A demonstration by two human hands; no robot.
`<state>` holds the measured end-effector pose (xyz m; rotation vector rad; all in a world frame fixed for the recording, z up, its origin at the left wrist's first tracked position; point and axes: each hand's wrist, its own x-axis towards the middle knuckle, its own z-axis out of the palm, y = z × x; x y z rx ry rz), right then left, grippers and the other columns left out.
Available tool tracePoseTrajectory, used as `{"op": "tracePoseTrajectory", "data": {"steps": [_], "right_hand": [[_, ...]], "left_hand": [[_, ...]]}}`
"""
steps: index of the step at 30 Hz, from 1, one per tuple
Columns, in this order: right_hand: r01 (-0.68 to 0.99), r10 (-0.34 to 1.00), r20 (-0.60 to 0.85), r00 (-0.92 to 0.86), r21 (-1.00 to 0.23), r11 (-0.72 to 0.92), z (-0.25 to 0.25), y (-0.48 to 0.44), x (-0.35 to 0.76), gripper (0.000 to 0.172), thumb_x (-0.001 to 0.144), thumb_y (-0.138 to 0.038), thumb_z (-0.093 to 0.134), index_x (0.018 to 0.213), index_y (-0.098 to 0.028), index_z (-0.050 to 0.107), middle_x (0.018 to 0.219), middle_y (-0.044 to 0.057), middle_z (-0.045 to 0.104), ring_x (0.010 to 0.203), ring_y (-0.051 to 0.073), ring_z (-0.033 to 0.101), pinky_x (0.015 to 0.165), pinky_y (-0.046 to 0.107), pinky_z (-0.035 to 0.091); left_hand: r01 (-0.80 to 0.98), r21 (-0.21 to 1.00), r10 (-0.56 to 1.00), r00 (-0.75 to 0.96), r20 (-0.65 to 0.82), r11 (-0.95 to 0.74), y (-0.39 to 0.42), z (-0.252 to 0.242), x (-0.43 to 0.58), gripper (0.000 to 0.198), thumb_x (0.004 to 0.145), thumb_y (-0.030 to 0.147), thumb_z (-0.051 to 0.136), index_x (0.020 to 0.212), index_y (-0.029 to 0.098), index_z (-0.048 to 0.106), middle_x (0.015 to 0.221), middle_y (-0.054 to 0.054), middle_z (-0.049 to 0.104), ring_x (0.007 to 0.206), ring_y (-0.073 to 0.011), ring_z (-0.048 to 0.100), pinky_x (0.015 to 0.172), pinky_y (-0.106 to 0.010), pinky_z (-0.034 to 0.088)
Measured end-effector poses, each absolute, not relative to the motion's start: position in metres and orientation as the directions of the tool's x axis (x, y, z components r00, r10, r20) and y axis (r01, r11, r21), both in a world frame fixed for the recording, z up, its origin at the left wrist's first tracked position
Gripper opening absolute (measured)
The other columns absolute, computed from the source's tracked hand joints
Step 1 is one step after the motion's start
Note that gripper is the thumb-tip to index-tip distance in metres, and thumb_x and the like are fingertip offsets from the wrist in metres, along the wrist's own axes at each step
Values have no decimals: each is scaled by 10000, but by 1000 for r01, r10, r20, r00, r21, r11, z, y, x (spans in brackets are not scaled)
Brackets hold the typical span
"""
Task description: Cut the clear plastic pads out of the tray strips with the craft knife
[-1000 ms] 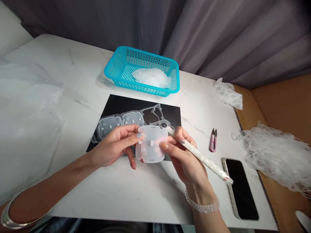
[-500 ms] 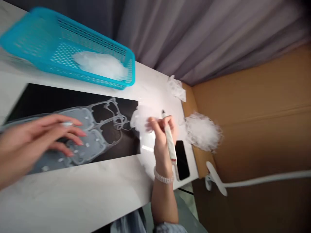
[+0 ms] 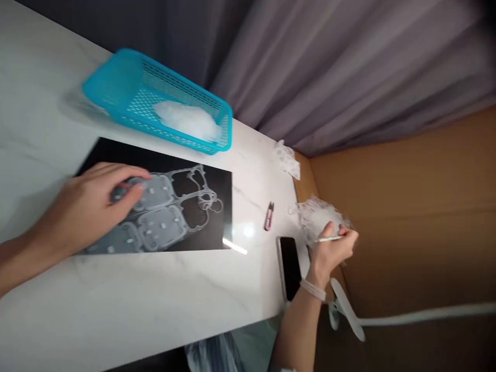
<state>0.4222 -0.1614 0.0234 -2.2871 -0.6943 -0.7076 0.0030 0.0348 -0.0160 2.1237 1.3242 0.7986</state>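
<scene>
clear sheet (image 3: 163,223): long axis left-to-right, partly beneath unclenched left hand (image 3: 98,200); right hand (image 3: 334,249) well apart, gripping slim tool (image 3: 329,238).

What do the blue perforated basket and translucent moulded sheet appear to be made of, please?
Blue perforated basket: probably smooth plastic, given its even lattice walls. Translucent moulded sheet: satiny plastic or silicone, perhaps; the black board shows through.

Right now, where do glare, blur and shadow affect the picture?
Head view: a round glare spot on the white tabletop, plus a bright streak crossing the corner of the black mat; head view: right hand and white stringy pile look soft; head view: faint shadow left of the blue basket; head view: top right corner darkens.
</scene>
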Motion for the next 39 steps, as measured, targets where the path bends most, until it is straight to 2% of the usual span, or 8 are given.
{"op": "tracePoseTrajectory", "data": {"steps": [3, 6, 9, 18, 27, 30, 34, 39], "right_hand": [[735, 507, 533, 677, -519, -437, 11, -131, 352, 309, 928, -418, 567, 794, -271, 331, 1005, 134, 705, 939, 305, 696, 759, 405, 490], [766, 820, 310, 481, -605, -220, 1, -92, 286, 297, 934, -441, 578, 795, -254, 394, 947, 86, 722, 743, 219, 660, 685, 341, 469], [761, 926, 194, 324, -635, -133, -10, -56, 249, 313, 893, -425, 629, 797, -258, 383, 904, 46, 703, 676, 187, 590, 651, 315, 417], [728, 944, 236, 231, -685, -7, -2, -23, 279, 232, 822, -250, 544, 771, -267, 319, 825, 27, 671, 797, 205, 661, 734, 318, 450], [813, 923, 190, 335, -554, -181, 38, -40, 343, 532, 601, -519, 877, 763, -261, 441, 773, 39, 629, 605, 216, 567, 601, 346, 426], [742, 880, 237, 412, -648, -174, 37, -49, 328, 452, 795, -645, 692, 796, -254, 465, 820, 58, 659, 667, 225, 614, 631, 357, 467], [566, 911, 172, 376, -821, -79, 26, -49, 280, 488, 1002, -648, 256, 1087, -257, 537, 824, 31, 637, 743, 205, 650, 655, 332, 512], [424, 967, 31, 254, -902, -82, 4, -30, 228, 390, 977, -565, 477, 1132, -249, 644, 904, 39, 690, 721, 187, 665, 662, 312, 534]], "left_hand": [[644, 499, 815, 459, 355, -580, 46, -23, 3, 357, 951, 332, 395, 1142, 173, 651, 1273, -107, 642, 1300, -272, 517, 1130, -448, 402], [709, 412, 820, 492, 293, -572, 52, -35, 1, 421, 960, 316, 373, 1252, 141, 620, 1336, -141, 606, 1314, -298, 497, 1117, -470, 407], [759, 368, 843, 482, 237, -537, 54, -43, 3, 438, 956, 280, 393, 1308, 119, 598, 1261, -157, 625, 1228, -320, 530, 1071, -485, 430], [771, 480, 904, 405, 138, -418, 68, -44, 36, 205, 903, 161, 482, 909, 144, 686, 920, -122, 688, 959, -274, 619, 908, -408, 497], [682, 573, 885, 421, 201, -455, 71, -35, 86, 277, 961, 124, 375, 1034, 116, 642, 1054, -165, 663, 1020, -265, 630, 875, -381, 498], [613, 571, 827, 505, 247, -545, 61, -30, 67, 301, 979, 160, 378, 1160, 104, 611, 1194, -183, 646, 1155, -292, 592, 976, -434, 466], [468, 544, 669, 697, 257, -696, 32, -36, 37, 273, 956, 236, 497, 1175, 174, 649, 1365, -136, 622, 1316, -285, 534, 1125, -420, 376], [482, 401, 593, 775, 219, -779, 15, -51, 25, 380, 980, 276, 492, 1318, 133, 588, 1503, -195, 506, 1415, -333, 452, 1189, -465, 307]]}}
